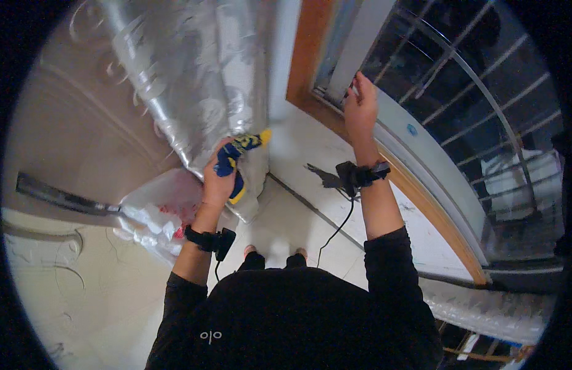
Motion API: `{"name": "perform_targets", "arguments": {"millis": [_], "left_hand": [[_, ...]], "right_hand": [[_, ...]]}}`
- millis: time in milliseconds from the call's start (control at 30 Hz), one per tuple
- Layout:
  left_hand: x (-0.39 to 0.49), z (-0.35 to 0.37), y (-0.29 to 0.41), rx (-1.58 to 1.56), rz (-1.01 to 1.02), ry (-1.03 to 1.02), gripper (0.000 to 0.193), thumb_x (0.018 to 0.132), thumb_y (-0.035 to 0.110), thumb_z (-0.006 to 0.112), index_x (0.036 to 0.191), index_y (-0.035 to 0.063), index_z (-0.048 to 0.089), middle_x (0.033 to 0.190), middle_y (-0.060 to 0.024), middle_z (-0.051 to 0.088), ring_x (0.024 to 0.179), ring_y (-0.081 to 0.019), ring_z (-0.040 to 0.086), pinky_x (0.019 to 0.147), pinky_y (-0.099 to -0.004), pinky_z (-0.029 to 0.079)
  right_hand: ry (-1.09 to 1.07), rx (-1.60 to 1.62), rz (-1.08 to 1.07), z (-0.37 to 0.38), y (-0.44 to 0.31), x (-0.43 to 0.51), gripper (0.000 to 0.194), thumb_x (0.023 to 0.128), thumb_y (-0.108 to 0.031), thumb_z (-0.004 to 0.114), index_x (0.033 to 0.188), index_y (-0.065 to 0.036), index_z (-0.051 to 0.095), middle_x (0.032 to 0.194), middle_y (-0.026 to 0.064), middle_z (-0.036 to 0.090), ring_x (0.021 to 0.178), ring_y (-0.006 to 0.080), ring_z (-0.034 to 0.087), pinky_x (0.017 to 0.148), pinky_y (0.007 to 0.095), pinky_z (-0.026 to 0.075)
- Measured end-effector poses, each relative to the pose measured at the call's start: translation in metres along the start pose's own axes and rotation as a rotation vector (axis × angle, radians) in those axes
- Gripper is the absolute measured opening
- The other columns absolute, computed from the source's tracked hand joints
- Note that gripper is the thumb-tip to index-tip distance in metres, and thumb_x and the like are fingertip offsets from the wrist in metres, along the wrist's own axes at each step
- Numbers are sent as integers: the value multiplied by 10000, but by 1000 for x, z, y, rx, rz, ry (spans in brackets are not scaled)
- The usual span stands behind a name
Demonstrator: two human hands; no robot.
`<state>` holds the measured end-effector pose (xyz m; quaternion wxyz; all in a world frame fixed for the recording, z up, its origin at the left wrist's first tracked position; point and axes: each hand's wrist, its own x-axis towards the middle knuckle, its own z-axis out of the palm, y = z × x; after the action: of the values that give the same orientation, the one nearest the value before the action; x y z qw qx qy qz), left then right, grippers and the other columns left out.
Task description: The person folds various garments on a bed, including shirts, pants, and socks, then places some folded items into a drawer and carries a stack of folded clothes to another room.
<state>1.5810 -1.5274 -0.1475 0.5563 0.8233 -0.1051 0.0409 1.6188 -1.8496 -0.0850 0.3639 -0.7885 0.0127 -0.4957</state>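
Note:
My left hand (218,183) grips a bunched blue and yellow patterned cloth item (237,155), which looks like a sock, beside a shiny translucent plastic curtain (184,78). On the right, my right hand (361,104) is raised at the lower end of the sliding window's white frame (348,62). Its fingers are bent near the frame; whether they hold anything there cannot be told. Both wrists wear black straps with small devices and cables.
An orange-brown wooden window surround (302,69) borders the sill side. Beyond the glass is a metal grille (475,83). A plastic bag with red marks (161,208) hangs at left, near a dark strip (59,194). My feet stand on a tiled floor (276,231).

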Motion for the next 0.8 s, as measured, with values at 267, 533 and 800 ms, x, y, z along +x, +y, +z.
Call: {"name": "perform_targets", "arguments": {"millis": [267, 533, 800], "left_hand": [[-117, -54, -22, -86, -43, -290, 330, 755, 63, 626, 1083, 65, 589, 911, -119, 656, 817, -189, 624, 750, -306, 478], [-260, -79, -36, -192, -466, 33, 243, 807, 130, 633, 1042, 71, 617, 812, -94, 656, 692, -137, 574, 669, -282, 474], [-322, -136, -35, 74, -572, 398, 227, 811, 124, 596, 1024, 45, 603, 840, -96, 659, 759, -174, 617, 717, -306, 491]], "right_hand": [[-70, 82, 189, 7, -6, -3, 392, 775, -13, 582, 1165, -29, 545, 1136, 127, 552, 975, 247, 557, 864, 347, 453], [-247, 113, 50, 11, 6, -16, 462, 797, -98, 586, 1235, 1, 476, 1235, 167, 480, 1132, 263, 446, 940, 346, 395], [-823, 546, 728, -4, -28, -213, 330, 867, -193, 542, 1123, 14, 551, 936, 97, 598, 833, 186, 559, 735, 299, 472]]}}
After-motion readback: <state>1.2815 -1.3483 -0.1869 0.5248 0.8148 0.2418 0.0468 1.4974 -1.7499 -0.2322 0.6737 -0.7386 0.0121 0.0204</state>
